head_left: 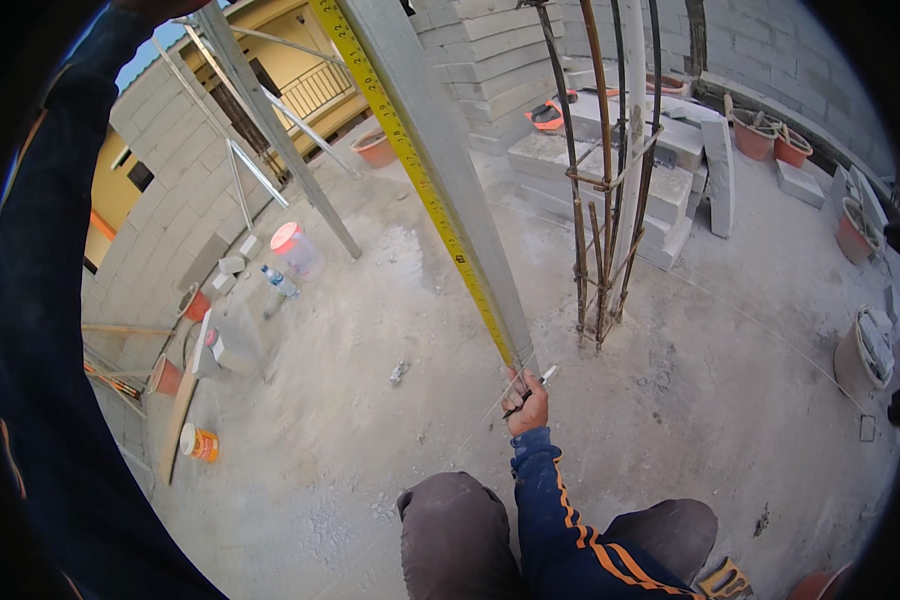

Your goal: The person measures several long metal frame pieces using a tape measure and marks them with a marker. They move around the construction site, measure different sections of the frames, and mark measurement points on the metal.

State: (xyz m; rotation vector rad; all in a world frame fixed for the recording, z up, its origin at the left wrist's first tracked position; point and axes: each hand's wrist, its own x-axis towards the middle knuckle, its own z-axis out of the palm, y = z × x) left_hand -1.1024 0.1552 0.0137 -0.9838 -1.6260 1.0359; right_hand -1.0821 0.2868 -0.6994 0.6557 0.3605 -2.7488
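A long grey metal straightedge (438,150) slants from the top of the view down to the floor. Along its left side runs a yellow tape measure blade (407,150). My right hand (530,408) is closed at the bottom of both, fingers around a slim marker pen (548,375) with a white end. Its fingertips touch the tape's lower end. A thin string passes close to these fingers. My left arm reaches up along the left side, and only a sliver of my left hand (160,8) shows at the top edge; its fingers are hidden.
Upright rebar (580,200) rises from the floor just right of the straightedge. Behind it lie stacked grey blocks (560,165). A leaning metal post (290,140), a clear bucket (295,250) and a bottle (280,282) are at left. Buckets (860,355) line the right.
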